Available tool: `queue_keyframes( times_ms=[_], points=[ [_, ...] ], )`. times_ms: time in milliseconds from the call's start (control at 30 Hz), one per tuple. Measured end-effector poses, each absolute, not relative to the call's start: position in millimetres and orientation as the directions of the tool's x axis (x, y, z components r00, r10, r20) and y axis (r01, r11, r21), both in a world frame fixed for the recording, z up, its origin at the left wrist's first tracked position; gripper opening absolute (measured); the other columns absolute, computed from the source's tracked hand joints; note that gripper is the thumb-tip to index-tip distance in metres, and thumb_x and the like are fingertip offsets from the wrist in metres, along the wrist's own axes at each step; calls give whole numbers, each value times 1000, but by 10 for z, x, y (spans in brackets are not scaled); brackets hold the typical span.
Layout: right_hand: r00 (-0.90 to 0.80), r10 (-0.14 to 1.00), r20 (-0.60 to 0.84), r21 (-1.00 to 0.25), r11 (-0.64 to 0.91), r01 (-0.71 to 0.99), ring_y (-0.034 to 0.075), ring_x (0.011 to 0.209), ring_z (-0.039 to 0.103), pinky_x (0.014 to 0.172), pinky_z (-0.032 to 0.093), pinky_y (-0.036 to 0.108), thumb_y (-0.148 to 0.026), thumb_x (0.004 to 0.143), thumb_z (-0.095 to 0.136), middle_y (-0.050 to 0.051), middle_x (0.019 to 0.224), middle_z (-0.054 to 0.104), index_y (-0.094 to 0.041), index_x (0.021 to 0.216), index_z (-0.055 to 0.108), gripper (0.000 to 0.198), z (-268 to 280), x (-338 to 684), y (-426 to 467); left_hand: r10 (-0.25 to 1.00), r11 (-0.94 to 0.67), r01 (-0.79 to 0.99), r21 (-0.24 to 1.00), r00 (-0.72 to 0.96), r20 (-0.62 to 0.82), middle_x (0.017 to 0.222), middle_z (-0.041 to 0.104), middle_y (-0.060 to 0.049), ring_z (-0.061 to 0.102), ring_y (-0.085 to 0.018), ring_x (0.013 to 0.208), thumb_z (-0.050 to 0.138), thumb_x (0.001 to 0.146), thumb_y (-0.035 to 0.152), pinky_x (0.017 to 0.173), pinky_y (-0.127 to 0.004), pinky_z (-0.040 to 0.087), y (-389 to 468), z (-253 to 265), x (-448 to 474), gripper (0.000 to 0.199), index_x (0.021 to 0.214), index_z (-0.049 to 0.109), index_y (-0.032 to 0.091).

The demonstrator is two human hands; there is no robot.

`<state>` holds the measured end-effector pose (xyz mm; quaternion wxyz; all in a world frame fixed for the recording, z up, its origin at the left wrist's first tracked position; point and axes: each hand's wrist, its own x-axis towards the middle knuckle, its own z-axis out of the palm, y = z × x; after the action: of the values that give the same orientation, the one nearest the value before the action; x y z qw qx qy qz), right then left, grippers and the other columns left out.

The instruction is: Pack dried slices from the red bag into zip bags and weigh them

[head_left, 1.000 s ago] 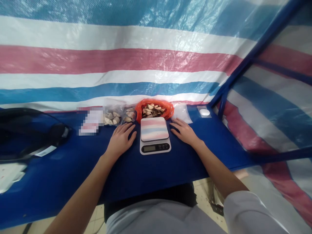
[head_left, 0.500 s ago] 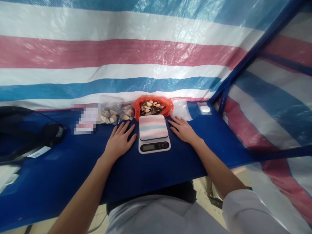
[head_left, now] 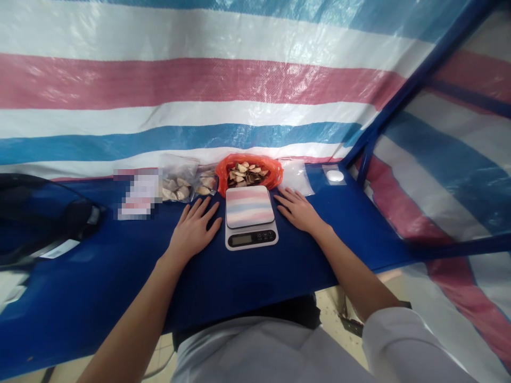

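Note:
On the blue tabletop (head_left: 223, 282), my left hand (head_left: 194, 229) lies flat with its fingers spread, left of a white kitchen scale (head_left: 250, 217). My right hand (head_left: 297, 209) rests flat on the other side, fingers apart, holding nothing. The scale has a shiny plate reflecting the stripes and a dark display strip at its front. Just behind it sits a red plastic bag (head_left: 275, 173), open at the top, full of dried pale-and-brown slices (head_left: 247, 174). Beyond my left fingertips are two clear bags of pale pieces (head_left: 178, 189). A flat clear plastic bag (head_left: 297, 175) lies past my right fingertips.
A round white object (head_left: 335, 176) on a small clear packet lies at the back right. A blurred-out paper (head_left: 139, 194) is at the left, with a black strapped item (head_left: 75, 229) nearer the left edge. Striped sheeting (head_left: 199, 80) and a blue frame bar (head_left: 403, 101) enclose the table.
The view has shifted very slightly. Both hands stay flat where they were, and nothing on the table has moved.

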<state>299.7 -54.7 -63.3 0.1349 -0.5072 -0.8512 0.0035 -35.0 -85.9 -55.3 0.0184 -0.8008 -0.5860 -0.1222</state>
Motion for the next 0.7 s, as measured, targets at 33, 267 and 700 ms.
queue_keyframes(
  times_ms=[33, 267, 700],
  points=[
    [-447, 865, 226, -143, 484, 863, 29, 148, 37, 123, 30, 48, -36, 104, 39, 8, 159, 42, -20, 143, 57, 46, -635, 2999, -547, 934, -313, 943, 113, 284, 215, 156, 44, -14, 38, -35, 147, 38, 99, 42, 121, -55, 29, -860, -547, -347, 56, 145, 55, 15],
    [-444, 863, 242, -152, 486, 861, 30, 147, 38, 122, 31, 50, -36, 104, 40, 8, 158, 43, -21, 143, 57, 45, -663, 3003, -538, 931, -313, 938, 147, 272, 245, 154, 47, -14, 39, -35, 146, 39, 98, 43, 120, -56, 30, -848, -571, -353, 54, 142, 58, 17],
    [-404, 824, 397, -309, 534, 787, 26, 139, 51, 114, 47, 44, -34, 101, 45, 7, 142, 62, -22, 131, 67, 38, -532, 3070, -535, 825, -430, 833, 347, 207, 525, 128, 69, -12, 62, -26, 122, 48, 96, 37, 111, -43, 46, -690, -265, -378, 38, 121, 69, 18]
  ],
)
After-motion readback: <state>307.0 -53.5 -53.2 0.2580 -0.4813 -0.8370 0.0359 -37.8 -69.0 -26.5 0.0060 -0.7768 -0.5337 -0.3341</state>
